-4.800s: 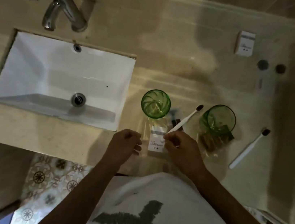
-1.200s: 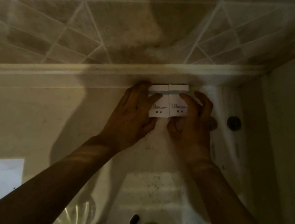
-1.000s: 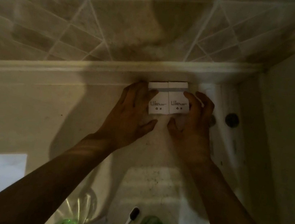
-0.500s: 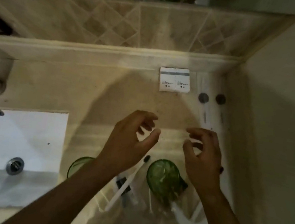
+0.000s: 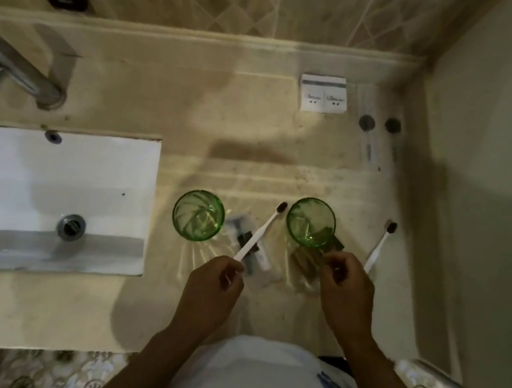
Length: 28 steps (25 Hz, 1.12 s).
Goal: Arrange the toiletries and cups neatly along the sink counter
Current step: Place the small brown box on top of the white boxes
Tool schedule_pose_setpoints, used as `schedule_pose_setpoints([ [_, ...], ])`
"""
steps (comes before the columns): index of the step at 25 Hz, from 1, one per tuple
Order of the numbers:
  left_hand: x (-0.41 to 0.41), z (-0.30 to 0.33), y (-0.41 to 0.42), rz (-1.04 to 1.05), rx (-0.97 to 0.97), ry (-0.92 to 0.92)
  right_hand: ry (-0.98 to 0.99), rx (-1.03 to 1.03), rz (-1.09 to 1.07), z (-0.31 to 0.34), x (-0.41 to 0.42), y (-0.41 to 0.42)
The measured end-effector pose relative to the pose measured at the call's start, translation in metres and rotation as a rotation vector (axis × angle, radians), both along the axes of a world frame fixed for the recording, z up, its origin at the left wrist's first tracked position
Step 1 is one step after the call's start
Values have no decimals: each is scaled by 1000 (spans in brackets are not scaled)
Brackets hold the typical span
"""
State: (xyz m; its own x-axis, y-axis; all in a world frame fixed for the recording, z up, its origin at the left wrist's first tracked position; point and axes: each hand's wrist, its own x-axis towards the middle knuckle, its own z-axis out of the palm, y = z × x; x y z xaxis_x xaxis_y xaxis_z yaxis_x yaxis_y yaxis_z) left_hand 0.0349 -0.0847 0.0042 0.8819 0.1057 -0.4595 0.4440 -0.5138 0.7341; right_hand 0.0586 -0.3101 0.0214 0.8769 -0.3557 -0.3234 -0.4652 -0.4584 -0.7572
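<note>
Two translucent green cups (image 5: 198,214) (image 5: 311,222) stand on the beige counter (image 5: 129,103). Both toothbrushes (image 5: 260,232) (image 5: 379,247) are white with dark, possibly black, bristles. The floor tiles (image 5: 59,370) carry floral medallions.

Two green cups (image 5: 198,214) (image 5: 311,222) upright, white toothbrushes (image 5: 260,234) (image 5: 379,245) beside them, paired boxes (image 5: 324,94) at the backsplash

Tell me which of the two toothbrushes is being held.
The toothbrush between the two green cups: the left hand pinches its handle end. The other toothbrush, right of both cups, lies untouched.

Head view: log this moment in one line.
left hand: gripping toothbrush handle | right hand: at right green cup base, grasp unclear | boxes: paired at back
</note>
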Motion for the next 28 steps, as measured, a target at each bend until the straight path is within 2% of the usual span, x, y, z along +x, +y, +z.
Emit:
schedule_pose_setpoints([
  [3,-12,-6,14,-11,-57,72,74,-78,170,-13,-14,19],
  [7,-14,-8,9,201,-451,308,115,-85,337,-17,-15,45],
  [9,-13,-9,2,230,-529,371,42,-154,367,-16,-13,55],
  [12,-7,-4,-6,211,-555,399,-63,-239,161,-18,-8,51],
  [15,0,6,-20,255,-679,458,-19,-346,-3,-27,-8,33],
  [20,17,20,-63,299,-923,606,9,-365,121,-37,-3,4],
  [23,20,17,-80,259,-920,644,78,-370,135,-40,-9,-6],
  [25,18,15,-84,247,-868,623,88,-313,17,-38,-20,-12],
  [28,11,18,-78,200,-805,539,0,-159,-192,-26,-39,-15],
])
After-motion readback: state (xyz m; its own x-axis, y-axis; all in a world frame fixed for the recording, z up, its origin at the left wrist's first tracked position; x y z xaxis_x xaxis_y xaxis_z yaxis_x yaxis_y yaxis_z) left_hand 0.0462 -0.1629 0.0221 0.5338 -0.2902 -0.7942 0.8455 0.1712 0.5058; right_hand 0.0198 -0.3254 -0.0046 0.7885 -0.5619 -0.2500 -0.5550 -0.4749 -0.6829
